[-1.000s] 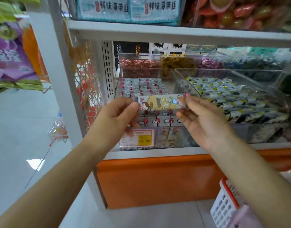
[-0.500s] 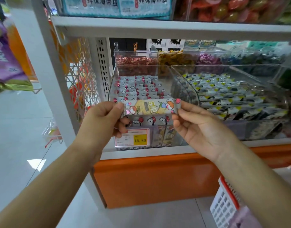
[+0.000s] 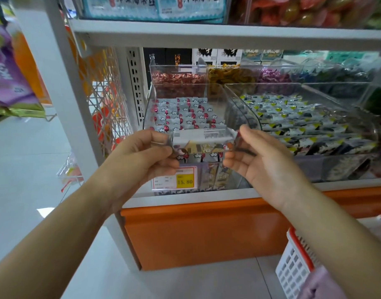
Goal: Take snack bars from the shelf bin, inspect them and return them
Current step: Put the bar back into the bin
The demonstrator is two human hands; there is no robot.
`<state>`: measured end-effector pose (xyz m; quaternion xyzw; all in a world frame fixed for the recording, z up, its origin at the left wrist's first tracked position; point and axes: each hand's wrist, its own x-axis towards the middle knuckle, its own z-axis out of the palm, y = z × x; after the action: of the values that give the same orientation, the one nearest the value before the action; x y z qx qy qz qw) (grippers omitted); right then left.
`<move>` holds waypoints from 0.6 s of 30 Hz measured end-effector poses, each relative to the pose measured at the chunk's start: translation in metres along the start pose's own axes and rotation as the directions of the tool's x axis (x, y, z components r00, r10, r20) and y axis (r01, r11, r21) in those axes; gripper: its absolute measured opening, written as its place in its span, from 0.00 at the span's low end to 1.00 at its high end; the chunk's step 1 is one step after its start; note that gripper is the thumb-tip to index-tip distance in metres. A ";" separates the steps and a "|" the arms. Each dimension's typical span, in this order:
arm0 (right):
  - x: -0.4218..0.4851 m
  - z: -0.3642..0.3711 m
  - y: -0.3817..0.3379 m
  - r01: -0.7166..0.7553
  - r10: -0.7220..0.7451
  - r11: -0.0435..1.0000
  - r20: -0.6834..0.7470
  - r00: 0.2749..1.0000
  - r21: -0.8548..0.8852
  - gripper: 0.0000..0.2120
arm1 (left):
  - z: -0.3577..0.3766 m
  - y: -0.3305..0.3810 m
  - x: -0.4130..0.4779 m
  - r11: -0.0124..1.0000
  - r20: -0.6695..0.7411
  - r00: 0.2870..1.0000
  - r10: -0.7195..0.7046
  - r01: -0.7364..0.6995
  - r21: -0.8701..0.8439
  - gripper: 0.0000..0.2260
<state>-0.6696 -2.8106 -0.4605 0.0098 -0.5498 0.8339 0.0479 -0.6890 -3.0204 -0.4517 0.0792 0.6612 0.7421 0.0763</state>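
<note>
So both hands are up at the shelf with one snack bar stretched level between them. The left hand pinches the bar's left end between thumb and curled fingers. The right hand pinches the right end with its thumb and first finger, and its other fingers hang loosely curled underneath. The bar sits in the air right in front of the clear bin, above the bin's front wall and not touching it as far as I can tell. It's tipped so a silvery side faces the camera, with a strip of cartoon colours along the lower edge. It's too blurry to read anything on it. The bin is packed with rows of bars in grey wrappers with red and white spots, and a price tag with a yellow patch reading 15.80 is stuck on its front. Just beside it to the right is a second clear bin full of bars in black and yellow wrappers. Both stand on the white shelf, which has an orange panel below it. A white basket with a red rim pokes in at the bottom right corner.
</note>
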 end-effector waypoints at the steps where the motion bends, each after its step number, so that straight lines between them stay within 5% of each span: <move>1: 0.000 -0.001 0.001 0.029 -0.028 0.997 0.008 1.000 -0.067 0.08 | 0.000 0.001 0.000 1.000 0.011 1.000 -0.009 0.009 -0.026 0.07; 4: -0.001 -0.001 0.005 0.084 -0.085 0.979 0.005 0.996 -0.187 0.01 | -0.001 0.003 -0.001 0.999 0.036 0.999 0.009 -0.008 -0.036 0.08; 8: 0.002 -0.004 0.004 0.124 -0.129 0.949 -0.001 0.992 -0.290 0.05 | -0.003 0.006 -0.002 1.000 0.055 0.998 -0.002 0.003 -0.021 0.18; 14: -0.003 -0.001 0.006 0.225 -0.186 0.794 0.127 0.974 -0.565 0.09 | 0.001 0.008 -0.006 0.958 0.059 0.995 0.085 -0.098 0.271 0.17; 18: -0.003 0.002 0.006 0.223 -0.185 0.794 0.125 0.975 -0.565 0.06 | 0.000 0.012 -0.009 0.911 0.082 0.989 0.120 -0.143 0.386 0.15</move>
<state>-0.6671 -2.8147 -0.4656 0.0804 -0.7729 0.6177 0.1210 -0.6805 -3.0239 -0.4399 0.1582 0.7865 0.5963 0.0277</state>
